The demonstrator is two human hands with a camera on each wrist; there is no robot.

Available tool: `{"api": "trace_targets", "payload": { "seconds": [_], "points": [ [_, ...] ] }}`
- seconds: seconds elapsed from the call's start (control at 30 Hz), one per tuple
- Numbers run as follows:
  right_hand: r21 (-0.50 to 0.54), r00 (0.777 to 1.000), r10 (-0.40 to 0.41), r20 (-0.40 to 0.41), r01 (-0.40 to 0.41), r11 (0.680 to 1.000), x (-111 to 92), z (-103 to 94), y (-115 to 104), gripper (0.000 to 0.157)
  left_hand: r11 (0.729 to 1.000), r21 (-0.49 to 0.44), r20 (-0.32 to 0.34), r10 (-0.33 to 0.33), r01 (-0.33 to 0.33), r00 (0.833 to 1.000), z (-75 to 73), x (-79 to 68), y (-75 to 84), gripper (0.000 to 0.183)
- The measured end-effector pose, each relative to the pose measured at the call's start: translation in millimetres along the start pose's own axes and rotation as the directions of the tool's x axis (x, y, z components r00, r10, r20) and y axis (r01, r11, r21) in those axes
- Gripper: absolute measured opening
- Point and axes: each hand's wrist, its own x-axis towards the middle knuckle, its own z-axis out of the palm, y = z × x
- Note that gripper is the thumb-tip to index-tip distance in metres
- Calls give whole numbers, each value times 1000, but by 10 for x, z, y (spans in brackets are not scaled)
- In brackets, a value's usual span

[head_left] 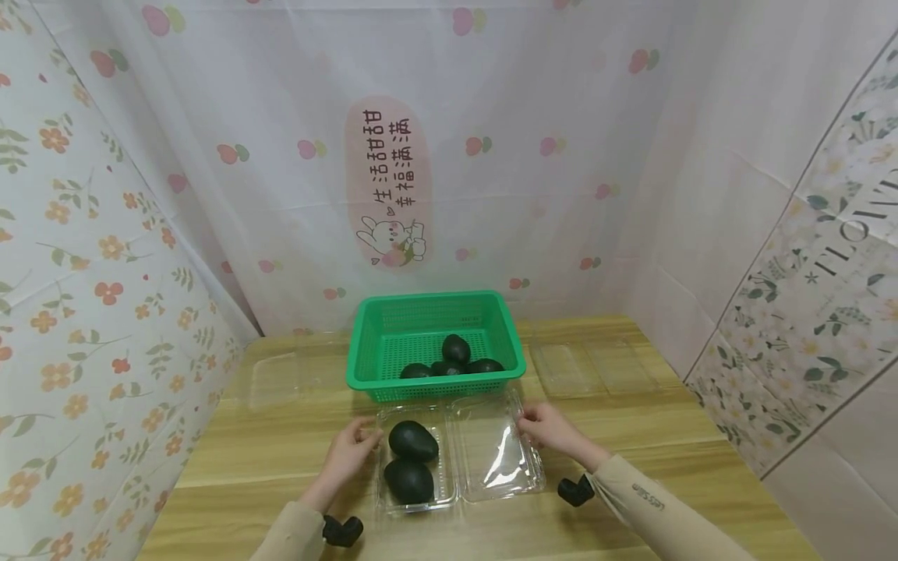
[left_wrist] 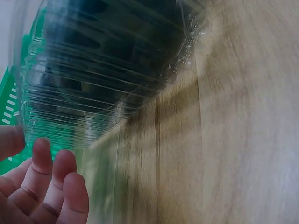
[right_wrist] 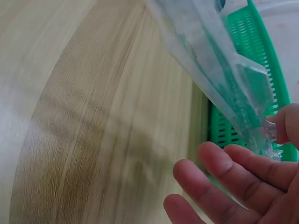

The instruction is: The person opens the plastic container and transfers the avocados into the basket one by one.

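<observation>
A clear plastic clamshell box (head_left: 418, 506) lies unfolded in front of me, with two dark avocados (head_left: 412, 442) one behind the other in its left half. Its lid (head_left: 484, 452) is spread out to the right, bare inside. My left hand (head_left: 348, 452) pinches the rim of the filled half at the far left side, thumb on the edge and the other fingers loosely bent below. At the lid's outer right edge, my right hand (head_left: 554, 430) pinches the plastic between thumb and forefinger (right_wrist: 254, 163). The wrist views show both halves tilted above the wooden table.
Right behind the box stands a green plastic basket (head_left: 436, 385) with several more avocados (head_left: 456, 348) near its front. Clear plastic containers (head_left: 275, 379) lie on the table at the back left, and others (head_left: 561, 368) at the back right. A printed curtain (head_left: 295, 202) hangs behind the table.
</observation>
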Motion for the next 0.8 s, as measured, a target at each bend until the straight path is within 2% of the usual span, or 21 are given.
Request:
{"api": "trace_targets", "payload": {
  "seconds": [0.17,0.33,0.47,0.63,0.8],
  "points": [
    [-117,1000,-14,-11,13,993,36,31,70,15,999,-38,-2,-18,17,1000,7,1,2,28],
    [-261,999,-33,10,35,965,80,39,124,21,999,-45,-13,-31,30,999,14,11,-18,24],
    [-392,999,-27,21,33,919,114,45,153,28,995,-84,-11,-60,59,998,20,-1,-14,21],
    [-540,1000,0,26,14,842,104,60,101,31,980,-168,16,-109,110,994,23,-41,25,25],
    [-605,999,2,53,30,796,90,82,74,36,957,-230,51,-169,177,984,27,-60,0,29]
  ]
}}
